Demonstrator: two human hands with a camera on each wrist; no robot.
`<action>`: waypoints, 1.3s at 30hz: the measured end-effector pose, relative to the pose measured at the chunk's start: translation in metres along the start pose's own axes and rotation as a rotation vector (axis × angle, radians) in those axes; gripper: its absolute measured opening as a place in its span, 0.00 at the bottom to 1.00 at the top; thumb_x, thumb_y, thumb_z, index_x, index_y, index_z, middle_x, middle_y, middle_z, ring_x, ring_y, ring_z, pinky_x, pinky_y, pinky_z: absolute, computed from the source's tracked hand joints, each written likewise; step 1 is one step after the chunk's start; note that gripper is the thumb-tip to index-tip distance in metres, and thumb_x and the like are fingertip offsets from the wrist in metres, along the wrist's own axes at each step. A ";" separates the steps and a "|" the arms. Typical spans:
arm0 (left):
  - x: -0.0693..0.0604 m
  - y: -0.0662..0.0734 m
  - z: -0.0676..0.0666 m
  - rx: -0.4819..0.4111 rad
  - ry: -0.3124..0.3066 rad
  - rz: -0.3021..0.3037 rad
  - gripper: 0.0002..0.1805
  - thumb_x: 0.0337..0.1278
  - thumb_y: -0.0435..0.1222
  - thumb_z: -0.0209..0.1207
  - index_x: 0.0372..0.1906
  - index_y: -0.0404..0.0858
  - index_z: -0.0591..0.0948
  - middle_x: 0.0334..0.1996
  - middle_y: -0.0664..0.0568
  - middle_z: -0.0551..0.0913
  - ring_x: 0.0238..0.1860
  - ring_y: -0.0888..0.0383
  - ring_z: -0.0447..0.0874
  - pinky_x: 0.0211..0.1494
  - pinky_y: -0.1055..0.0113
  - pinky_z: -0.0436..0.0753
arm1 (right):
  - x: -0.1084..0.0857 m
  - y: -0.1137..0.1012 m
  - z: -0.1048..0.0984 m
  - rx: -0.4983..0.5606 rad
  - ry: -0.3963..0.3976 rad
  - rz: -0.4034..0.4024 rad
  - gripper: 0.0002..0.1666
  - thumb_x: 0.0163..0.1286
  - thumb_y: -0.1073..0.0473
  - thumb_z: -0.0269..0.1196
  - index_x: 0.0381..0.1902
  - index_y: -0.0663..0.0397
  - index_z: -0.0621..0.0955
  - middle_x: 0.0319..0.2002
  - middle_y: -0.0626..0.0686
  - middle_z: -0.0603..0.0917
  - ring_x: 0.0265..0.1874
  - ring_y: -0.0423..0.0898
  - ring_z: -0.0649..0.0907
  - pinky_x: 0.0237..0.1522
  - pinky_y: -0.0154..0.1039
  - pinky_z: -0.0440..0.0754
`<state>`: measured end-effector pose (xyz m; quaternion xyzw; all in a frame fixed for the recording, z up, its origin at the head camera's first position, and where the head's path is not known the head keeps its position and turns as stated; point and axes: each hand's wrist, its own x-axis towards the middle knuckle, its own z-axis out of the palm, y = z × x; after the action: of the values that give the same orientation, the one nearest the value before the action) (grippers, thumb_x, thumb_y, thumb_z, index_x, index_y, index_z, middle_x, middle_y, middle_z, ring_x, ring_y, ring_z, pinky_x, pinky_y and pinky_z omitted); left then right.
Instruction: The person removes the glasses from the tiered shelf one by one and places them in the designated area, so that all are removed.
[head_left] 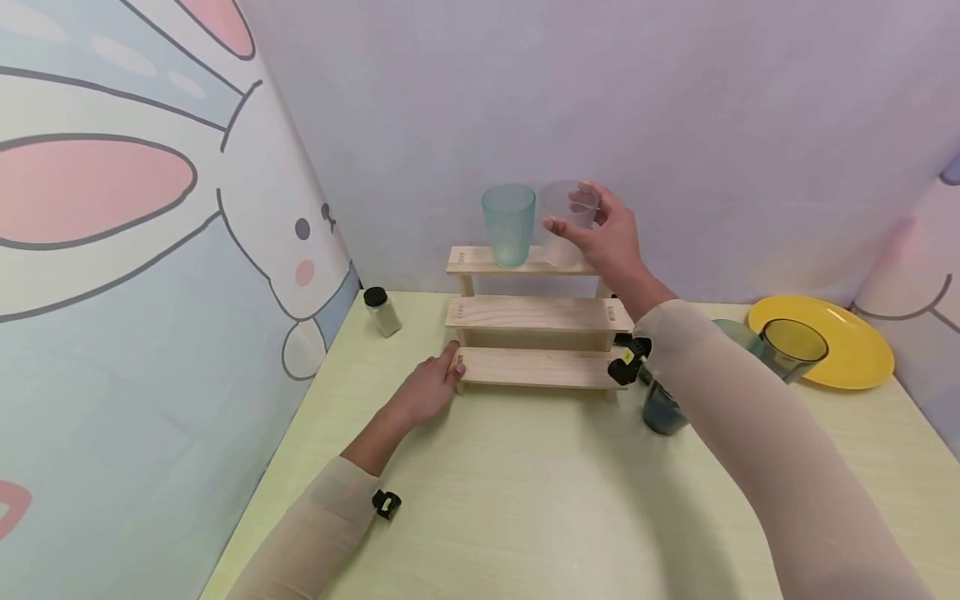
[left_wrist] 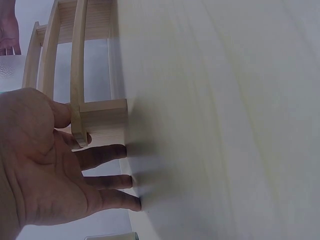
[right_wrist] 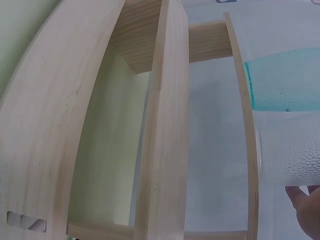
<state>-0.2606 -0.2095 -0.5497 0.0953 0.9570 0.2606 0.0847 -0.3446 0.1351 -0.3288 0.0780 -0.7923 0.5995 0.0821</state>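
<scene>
A three-tier wooden shelf rack [head_left: 540,313] stands against the back wall. On its top tier is a teal tumbler [head_left: 510,225], upright, towards the left. Beside it, my right hand [head_left: 603,237] holds a clear frosted tumbler [head_left: 561,237] between thumb and fingers. In the right wrist view the base of this clear tumbler [right_wrist: 287,150] meets the top plank, and only part of the hand [right_wrist: 307,212] shows. My left hand [head_left: 427,387] pinches the left end of the lowest tier; in the left wrist view its thumb and forefinger are at the plank end [left_wrist: 78,120].
Left of the rack stands a small jar with a black lid [head_left: 382,312]. To the right are a yellow plate [head_left: 862,346], an amber glass [head_left: 795,346] and a dark blue glass [head_left: 662,412]. A greenish glass [head_left: 737,332] is partly behind my right sleeve.
</scene>
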 end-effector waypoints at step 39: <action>-0.013 0.018 -0.018 -0.041 -0.020 0.007 0.43 0.88 0.66 0.36 0.91 0.47 0.54 0.77 0.30 0.77 0.82 0.27 0.68 0.80 0.29 0.69 | -0.051 0.006 -0.086 -0.083 -0.059 -0.046 0.46 0.70 0.47 0.80 0.82 0.29 0.73 0.75 0.44 0.83 0.75 0.43 0.81 0.59 0.22 0.78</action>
<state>-0.2496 -0.2057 -0.5236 0.0993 0.9502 0.2797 0.0955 -0.2931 0.2203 -0.3228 0.1102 -0.8166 0.5615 0.0757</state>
